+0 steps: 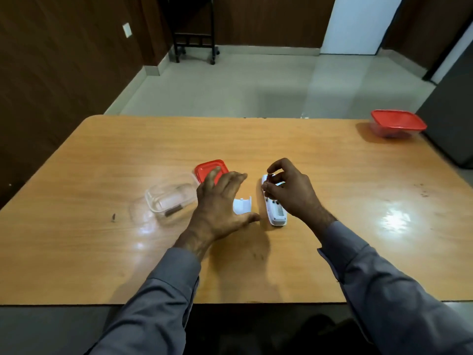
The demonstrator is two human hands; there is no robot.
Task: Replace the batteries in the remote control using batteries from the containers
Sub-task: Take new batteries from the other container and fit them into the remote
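Your right hand is doing the fiddly bit here: thumb and first fingers are pinching together around something small and dark, looks like a battery, right over the far end of the white remote control. Can't tell whether it's touching the compartment or hovering just above it. The remote is lying lengthwise on the wooden table, with the near end poking out from under your palm.

Your left hand is hanging flat and spread wide, fingers splayed, gripping nothing. It's floating over the white battery cover, which is sitting just left of the remote, and its fingertips are reaching across the red lid lying loose beyond it.

Left of that you're looking at the open clear container, with one dark battery-shaped thing lying along its near wall.

Way off at the far right corner of the table, a second container is sitting with its red lid on.
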